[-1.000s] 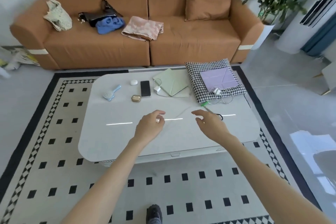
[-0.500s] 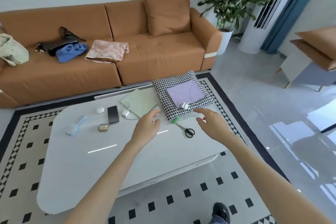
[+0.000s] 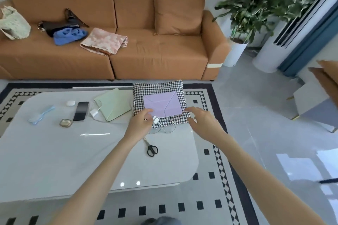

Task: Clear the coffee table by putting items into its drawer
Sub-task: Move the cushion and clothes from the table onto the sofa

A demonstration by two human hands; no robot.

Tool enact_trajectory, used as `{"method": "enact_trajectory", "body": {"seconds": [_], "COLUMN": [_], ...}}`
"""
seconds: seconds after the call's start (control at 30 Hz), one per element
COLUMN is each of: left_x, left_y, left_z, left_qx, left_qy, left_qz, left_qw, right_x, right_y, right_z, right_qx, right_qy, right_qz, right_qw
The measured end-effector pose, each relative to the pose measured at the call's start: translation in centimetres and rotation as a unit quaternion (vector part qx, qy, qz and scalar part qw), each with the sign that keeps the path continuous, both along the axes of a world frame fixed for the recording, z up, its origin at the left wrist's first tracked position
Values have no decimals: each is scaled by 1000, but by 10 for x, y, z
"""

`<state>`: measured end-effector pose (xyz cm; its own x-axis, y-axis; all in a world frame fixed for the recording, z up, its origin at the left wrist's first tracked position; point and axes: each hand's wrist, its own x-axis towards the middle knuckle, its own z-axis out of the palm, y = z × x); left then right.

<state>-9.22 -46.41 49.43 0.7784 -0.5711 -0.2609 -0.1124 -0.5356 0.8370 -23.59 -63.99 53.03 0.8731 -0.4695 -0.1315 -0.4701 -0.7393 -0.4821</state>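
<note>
Both hands have moved forward from the desk's (image 3: pixel 54 160) middle to the houndstooth cushion (image 3: pixel 157 87). Lying at left: blue brush (image 3: pixel 41 115), white case (image 3: pixel 70 103), gold case (image 3: pixel 65 123), phone (image 3: pixel 81 111), charger (image 3: pixel 93 113), green tablet (image 3: pixel 114 104). Left hand (image 3: pixel 140 124) holds nothing, fingers loosely curled, at the lilac tablet's (image 3: pixel 161 105) near left corner beside the white cable (image 3: pixel 167 127); contact unclear. Scissors (image 3: pixel 151 148) lie beside that forearm. Right hand (image 3: pixel 203 122) is spread, empty, over the cushion's near right corner. Step: probably the first pickup, likely the tablet. Next calls for a two-sided grip clear of the cable. Drawer not in view.
</note>
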Motion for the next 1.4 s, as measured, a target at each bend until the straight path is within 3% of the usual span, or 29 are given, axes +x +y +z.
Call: {"method": "enact_trajectory", "body": {"seconds": [0.47, 0.73, 0.87, 1.1, 1.27, 1.4], "left_x": [70, 102, 102, 69, 51, 50], "left_y": [-248, -304, -310, -331, -332, -320], "left_z": [-50, -62, -89, -113, -127, -150], "left_qx": [29, 46, 44, -6, -9, -48], "left_qy": [62, 92, 120, 203, 229, 256], "left_qz": [106, 235, 338, 528, 614, 664], "left_qw": [992, 967, 932, 825, 755, 700], "right_x": [89, 180, 231, 292, 325, 348], "right_y": [-261, -355, -371, -389, -368, -339], "right_z": [-60, -72, -93, -116, -136, -160], "right_qx": [48, 72, 88, 77, 88, 111], "right_qy": [93, 138, 175, 235, 278, 308], "right_qz": [113, 226, 300, 447, 483, 460], "right_qw": [988, 962, 934, 860, 825, 825]}}
